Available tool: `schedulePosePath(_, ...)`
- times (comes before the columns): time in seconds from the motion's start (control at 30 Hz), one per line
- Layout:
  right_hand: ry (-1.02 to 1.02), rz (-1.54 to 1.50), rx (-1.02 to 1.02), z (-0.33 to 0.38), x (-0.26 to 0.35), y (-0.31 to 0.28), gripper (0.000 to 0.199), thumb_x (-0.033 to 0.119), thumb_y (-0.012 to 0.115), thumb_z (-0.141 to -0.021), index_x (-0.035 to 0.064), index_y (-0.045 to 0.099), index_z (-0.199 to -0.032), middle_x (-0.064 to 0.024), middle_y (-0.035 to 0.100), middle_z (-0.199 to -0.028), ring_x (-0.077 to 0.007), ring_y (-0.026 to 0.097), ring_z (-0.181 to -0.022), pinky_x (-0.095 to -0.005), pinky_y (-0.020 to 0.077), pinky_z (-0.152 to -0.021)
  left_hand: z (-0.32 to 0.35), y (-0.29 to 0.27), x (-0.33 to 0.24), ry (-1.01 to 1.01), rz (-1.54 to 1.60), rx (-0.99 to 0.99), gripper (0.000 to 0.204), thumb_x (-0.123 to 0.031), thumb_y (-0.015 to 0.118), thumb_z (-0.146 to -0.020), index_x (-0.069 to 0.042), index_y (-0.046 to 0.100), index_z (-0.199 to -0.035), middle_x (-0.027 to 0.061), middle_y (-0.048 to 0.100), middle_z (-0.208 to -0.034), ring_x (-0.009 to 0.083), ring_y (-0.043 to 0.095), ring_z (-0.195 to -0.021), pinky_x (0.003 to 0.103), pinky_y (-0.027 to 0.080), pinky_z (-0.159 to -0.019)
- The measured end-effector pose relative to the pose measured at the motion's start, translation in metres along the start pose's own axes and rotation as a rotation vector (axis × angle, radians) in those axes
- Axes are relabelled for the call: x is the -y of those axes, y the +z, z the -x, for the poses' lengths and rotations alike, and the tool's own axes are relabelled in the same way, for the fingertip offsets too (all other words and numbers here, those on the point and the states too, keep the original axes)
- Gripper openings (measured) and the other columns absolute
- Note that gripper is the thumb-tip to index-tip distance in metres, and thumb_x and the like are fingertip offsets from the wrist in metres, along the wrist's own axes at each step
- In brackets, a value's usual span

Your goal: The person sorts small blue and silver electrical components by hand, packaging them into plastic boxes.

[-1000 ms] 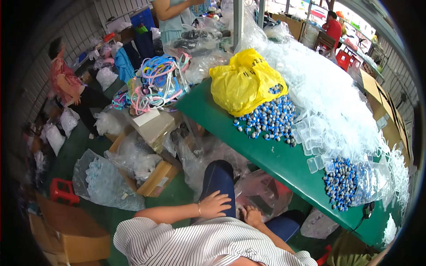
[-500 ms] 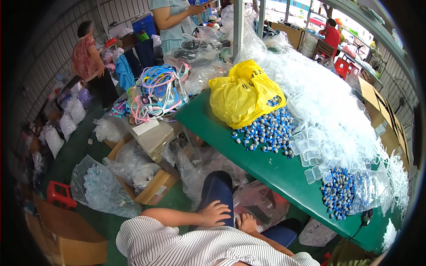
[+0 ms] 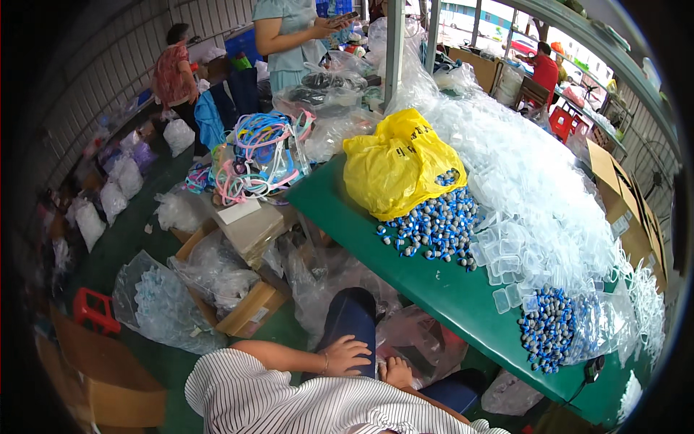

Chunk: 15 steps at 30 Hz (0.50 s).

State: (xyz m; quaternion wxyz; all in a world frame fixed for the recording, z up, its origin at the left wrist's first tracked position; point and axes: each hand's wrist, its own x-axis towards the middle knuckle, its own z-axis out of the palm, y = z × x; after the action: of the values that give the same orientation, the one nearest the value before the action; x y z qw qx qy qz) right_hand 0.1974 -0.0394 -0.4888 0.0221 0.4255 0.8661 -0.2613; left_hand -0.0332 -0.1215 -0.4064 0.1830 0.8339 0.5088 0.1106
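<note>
My left hand (image 3: 345, 355) lies flat on my left thigh in dark blue trousers (image 3: 352, 311), its fingers spread and holding nothing. A thin bracelet circles that wrist. Close beside it, my right hand (image 3: 396, 372) rests by my right thigh, empty, with its fingers apart. Ahead to the right is a green table (image 3: 376, 249). On it a yellow plastic bag (image 3: 397, 166) lies open toward a heap of small grey-and-blue pieces (image 3: 441, 220). A second pile of such pieces (image 3: 549, 325) lies nearer, next to a large mound of clear plastic cases (image 3: 528, 188).
Colourful plastic bands (image 3: 264, 155) are heaped at the left. An open carton (image 3: 249, 311), a clear bag of pale pieces (image 3: 163, 304) and a red stool (image 3: 95, 311) stand on the floor. A person in light blue (image 3: 289, 43) holds a phone; two others are farther off.
The view has shifted slightly, while my hands stay on my legs. The person at the far left now appears farther right, with a white bag beside them.
</note>
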Motion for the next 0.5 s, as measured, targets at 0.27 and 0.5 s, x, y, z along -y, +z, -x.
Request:
schedulePosePath(0.27,0.011,-0.015,0.005,-0.0017,-0.0010,0.0003,0.041,0.042,0.047,-0.090,0.0069,0.059,-0.107,-0.0151,0.059,-0.107,-0.0334,0.055,-0.104,-0.0522,0.0441,-0.086,-0.0012,0.0004,0.0004,0.001,-0.006,-0.001,0.041,-0.037,0.061,-0.085,-0.017,0.059,-0.120,0.0060,0.049,-0.134,0.0238,0.038,-0.133,0.051,0.022,-0.110)
schedulePosePath(0.5,0.009,-0.022,0.005,-0.0011,-0.0002,-0.0016,0.041,0.043,0.046,-0.090,0.0075,0.059,-0.107,-0.0151,0.059,-0.107,-0.0333,0.055,-0.105,-0.0519,0.0441,-0.086,-0.0015,0.0024,0.0009,-0.011,-0.001,0.012,0.041,-0.038,0.061,-0.085,-0.017,0.059,-0.120,0.0061,0.049,-0.134,0.0236,0.037,-0.133,0.051,0.021,-0.110)
